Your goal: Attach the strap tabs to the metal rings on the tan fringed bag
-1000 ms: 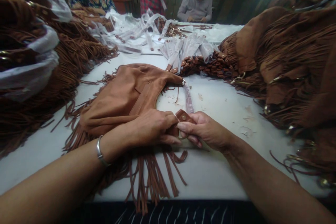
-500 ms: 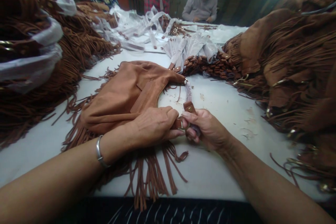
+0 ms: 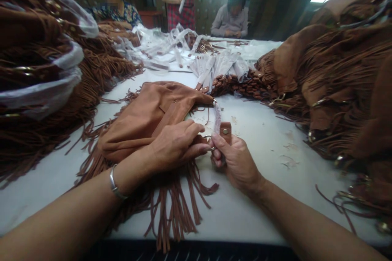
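Observation:
A tan suede fringed bag (image 3: 143, 118) lies on the white table (image 3: 263, 195) in front of me, its fringe hanging toward the near edge. My left hand (image 3: 176, 144) presses down on the bag's near corner and pinches it beside a metal ring (image 3: 208, 138). My right hand (image 3: 234, 161) grips the brown strap end (image 3: 226, 131), a leather tab with a rivet, held upright next to that ring. The plastic-wrapped strap (image 3: 217, 112) runs from the tab back to the bag's far corner.
Heaps of brown fringed bags rise at the left (image 3: 36, 73) and right (image 3: 339, 77). Plastic-wrapped straps (image 3: 220, 65) and brown strap ends (image 3: 245, 83) lie behind the bag. Three people (image 3: 231, 16) are at the table's far end.
My right hand has turned the strap tab from lying flat to standing upright and drawn slightly nearer. The metal ring now shows between my hands. My view has tilted upward.

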The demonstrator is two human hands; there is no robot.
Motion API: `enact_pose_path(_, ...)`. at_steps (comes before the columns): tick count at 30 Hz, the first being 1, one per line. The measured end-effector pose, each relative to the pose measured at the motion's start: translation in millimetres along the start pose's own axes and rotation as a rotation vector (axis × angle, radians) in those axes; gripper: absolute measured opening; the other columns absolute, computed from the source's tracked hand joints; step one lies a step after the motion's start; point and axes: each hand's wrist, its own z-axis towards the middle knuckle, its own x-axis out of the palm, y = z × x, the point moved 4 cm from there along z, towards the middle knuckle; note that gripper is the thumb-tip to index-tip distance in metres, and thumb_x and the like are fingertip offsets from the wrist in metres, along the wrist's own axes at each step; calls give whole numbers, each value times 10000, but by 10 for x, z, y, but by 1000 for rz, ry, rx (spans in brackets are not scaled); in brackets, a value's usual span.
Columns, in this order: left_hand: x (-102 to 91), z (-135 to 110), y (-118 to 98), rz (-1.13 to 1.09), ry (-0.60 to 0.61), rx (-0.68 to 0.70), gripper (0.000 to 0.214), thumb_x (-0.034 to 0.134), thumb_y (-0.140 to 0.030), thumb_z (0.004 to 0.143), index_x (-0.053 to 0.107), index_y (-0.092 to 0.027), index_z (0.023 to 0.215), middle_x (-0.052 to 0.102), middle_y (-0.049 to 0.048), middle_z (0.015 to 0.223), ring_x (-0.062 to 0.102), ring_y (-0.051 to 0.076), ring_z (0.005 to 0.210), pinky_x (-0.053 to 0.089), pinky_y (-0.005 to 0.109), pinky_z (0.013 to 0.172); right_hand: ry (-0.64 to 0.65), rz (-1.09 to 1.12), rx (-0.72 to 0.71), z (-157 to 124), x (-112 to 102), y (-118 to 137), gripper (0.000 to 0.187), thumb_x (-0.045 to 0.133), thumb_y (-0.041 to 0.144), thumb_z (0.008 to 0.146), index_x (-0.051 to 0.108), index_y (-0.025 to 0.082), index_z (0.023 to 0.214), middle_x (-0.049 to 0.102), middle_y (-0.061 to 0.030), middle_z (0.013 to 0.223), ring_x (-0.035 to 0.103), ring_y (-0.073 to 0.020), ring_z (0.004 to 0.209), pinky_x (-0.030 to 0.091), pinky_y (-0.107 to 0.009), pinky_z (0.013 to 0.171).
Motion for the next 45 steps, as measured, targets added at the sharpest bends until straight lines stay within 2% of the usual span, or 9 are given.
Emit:
enact_pose_path(4,98,-1,-158,126,76,19,457,325,-560,867,507,-142,905,539,63,833,514,206,753,431,330,670,95,-73,55,45,-38,8,329,612,446,772,547,139,675,458,59,448,381,-45,355,313,-154,347)
enact_pose_path(9,193,30,-263,194,55,-53,500,299,-605,852,504,-149,833,551,63,769,537,224,706,428,345,638,298,-264,71,79,-101,94,425,529,533,805,554,125,688,504,19,544,443,-62,427,376,-175,402)
enact_pose_path(11,220,48,-263,218,67,-45,527,285,-621,847,509,-145,810,557,64,737,547,221,671,421,332,605,358,-376,47,88,-164,176,462,473,567,824,563,122,740,522,7,585,446,-61,430,365,-178,402)
enact_pose_path(14,213,52,-222,259,45,-81,486,318,-576,864,521,-139,796,572,68,714,561,212,648,402,306,574,387,-492,21,103,-309,317,420,438,541,859,541,135,832,486,34,545,365,-45,371,272,-167,352)
enact_pose_path(19,169,2,-201,285,9,-141,539,356,-648,808,532,-142,752,592,76,706,566,206,629,384,291,558,541,-604,74,72,-442,399,410,423,519,876,527,135,776,416,49,503,345,-46,380,257,-157,357)
enact_pose_path(22,145,-15,-221,298,4,-187,497,353,-590,833,540,-138,745,597,76,692,565,193,616,386,288,570,641,-648,84,28,-414,395,447,390,530,883,542,126,767,419,38,524,357,-49,398,260,-155,356)
enact_pose_path(29,136,-15,-248,285,41,-221,478,367,-559,827,560,-130,742,610,85,688,572,193,604,404,291,576,663,-675,153,-1,-386,389,450,459,540,839,542,126,685,404,40,500,353,-48,387,255,-142,325)
enact_pose_path(37,172,-20,-301,281,165,-110,397,376,-493,818,548,-137,782,608,86,708,585,233,617,430,324,562,785,-783,219,-6,-405,309,422,525,490,806,591,115,626,329,71,407,262,-36,335,187,-154,316)
enact_pose_path(45,210,-40,-354,293,209,2,382,370,-478,824,528,-134,779,591,90,708,592,252,626,441,344,558,897,-898,63,1,-283,263,359,493,375,835,594,110,616,375,50,462,326,-54,418,244,-169,398)
